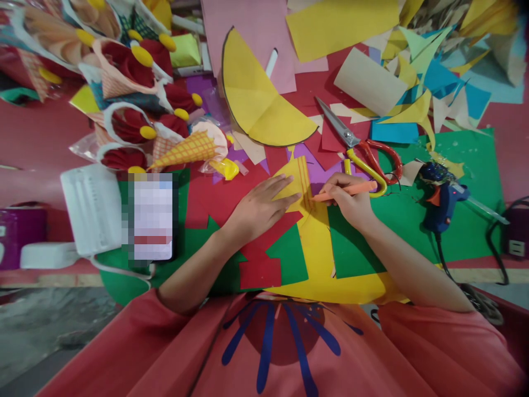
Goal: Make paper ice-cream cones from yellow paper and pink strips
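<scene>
A: In the head view, your left hand (260, 207) lies over the small yellow paper piece (295, 175), its fingers spread with gaps between them. Is that a good hold for ruling lines freehand?

B: It should be. The piece sits in front of you, just below the fan-shaped yellow sheet (264, 96), and your spread fingers brace it well. Press evenly — and leave the marker's path bare.

A: What about your right hand (349, 201)?

B: Your thumb and fingers pinch the orange marker (359, 188), its tip down by the right edge of the piece, beside the orange lines (303, 173) that run lengthwise. You can't tell from here whether the tip presses or barely skims.

A: So how should you make each stroke?

B: Slide your whole forearm rather than curling your fingers, and set each gap by the line beside it. Look at the cone (185, 150) to your left — at least 2 sets of lines cross there with fairly even spacing.

A: Anything to watch?

B: Loose paper underneath may make the tip wobble, so lift it before the edge. The scissors (351, 138) have their handles just beside your right hand; move them aside if they crowd you. Treat the glue gun (444, 204), farther right, as hot.
</scene>
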{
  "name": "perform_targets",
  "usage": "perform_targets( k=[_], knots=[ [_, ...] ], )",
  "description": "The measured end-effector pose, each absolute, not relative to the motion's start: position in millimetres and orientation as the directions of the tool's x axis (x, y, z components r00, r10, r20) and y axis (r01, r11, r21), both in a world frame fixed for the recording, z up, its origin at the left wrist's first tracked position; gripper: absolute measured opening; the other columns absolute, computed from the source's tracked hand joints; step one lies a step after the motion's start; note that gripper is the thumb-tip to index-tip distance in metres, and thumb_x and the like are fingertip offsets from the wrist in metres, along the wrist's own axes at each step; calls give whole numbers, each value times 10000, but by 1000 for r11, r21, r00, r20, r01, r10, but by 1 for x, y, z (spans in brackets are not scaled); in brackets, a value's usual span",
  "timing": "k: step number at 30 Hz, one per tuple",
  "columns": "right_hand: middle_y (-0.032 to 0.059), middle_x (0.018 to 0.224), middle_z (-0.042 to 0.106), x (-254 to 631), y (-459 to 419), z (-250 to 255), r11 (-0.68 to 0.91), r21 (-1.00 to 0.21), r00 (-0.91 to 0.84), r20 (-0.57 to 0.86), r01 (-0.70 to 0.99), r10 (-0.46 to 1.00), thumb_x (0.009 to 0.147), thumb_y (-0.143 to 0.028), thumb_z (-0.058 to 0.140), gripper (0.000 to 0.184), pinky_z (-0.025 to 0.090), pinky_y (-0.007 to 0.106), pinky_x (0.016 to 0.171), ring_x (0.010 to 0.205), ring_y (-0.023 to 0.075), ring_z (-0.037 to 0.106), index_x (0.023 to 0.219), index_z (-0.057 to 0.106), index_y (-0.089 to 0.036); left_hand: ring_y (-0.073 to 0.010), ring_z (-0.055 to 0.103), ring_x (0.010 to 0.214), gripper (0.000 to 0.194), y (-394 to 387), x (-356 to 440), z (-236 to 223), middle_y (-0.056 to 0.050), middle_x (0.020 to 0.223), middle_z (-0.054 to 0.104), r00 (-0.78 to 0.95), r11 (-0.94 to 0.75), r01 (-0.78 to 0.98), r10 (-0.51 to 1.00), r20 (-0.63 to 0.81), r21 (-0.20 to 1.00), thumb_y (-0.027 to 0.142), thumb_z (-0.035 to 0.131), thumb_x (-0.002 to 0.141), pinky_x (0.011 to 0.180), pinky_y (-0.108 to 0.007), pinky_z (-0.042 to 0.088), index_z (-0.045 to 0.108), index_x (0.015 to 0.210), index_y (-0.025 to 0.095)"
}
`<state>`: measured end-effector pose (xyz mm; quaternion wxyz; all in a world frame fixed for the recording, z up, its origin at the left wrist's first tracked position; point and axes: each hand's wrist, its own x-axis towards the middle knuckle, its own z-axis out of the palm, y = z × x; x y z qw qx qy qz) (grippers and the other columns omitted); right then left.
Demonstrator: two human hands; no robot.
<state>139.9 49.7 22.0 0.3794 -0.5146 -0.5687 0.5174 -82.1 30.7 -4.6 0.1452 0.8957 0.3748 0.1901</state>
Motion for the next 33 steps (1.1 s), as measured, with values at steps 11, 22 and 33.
perform_targets(
  k=[11, 22, 33],
  knots=[
    [17, 741, 678, 143, 49, 18, 25, -977, -167, -11, 214, 986, 835, -416, 639, 243, 475, 232, 522, 594, 97, 589, 917, 714, -200, -205, 634, 1027, 336, 29, -82, 6, -96, 1106, 681, 747, -796, 513, 598, 290, 320, 383, 419, 982, 860, -345, 516, 637, 1146, 186],
    [1, 711, 667, 143, 50, 12, -18, -992, -162, -38, 126, 986, 833, -443, 635, 275, 436, 202, 475, 568, 84, 583, 925, 686, -188, -199, 642, 1057, 273, 30, -82, 5, -90, 1133, 693, 739, -792, 509, 603, 300, 338, 242, 427, 980, 867, -354, 527, 669, 1091, 184],
    [-10, 629, 624, 142, 49, 15, 33, -976, -173, -5, 215, 985, 841, -385, 631, 243, 403, 220, 482, 520, 77, 533, 712, 639, -179, -236, 652, 1050, 227, 29, -79, 5, -84, 1155, 689, 732, -810, 504, 585, 348, 302, 241, 488, 957, 850, -377, 546, 682, 1056, 179]
  ],
)
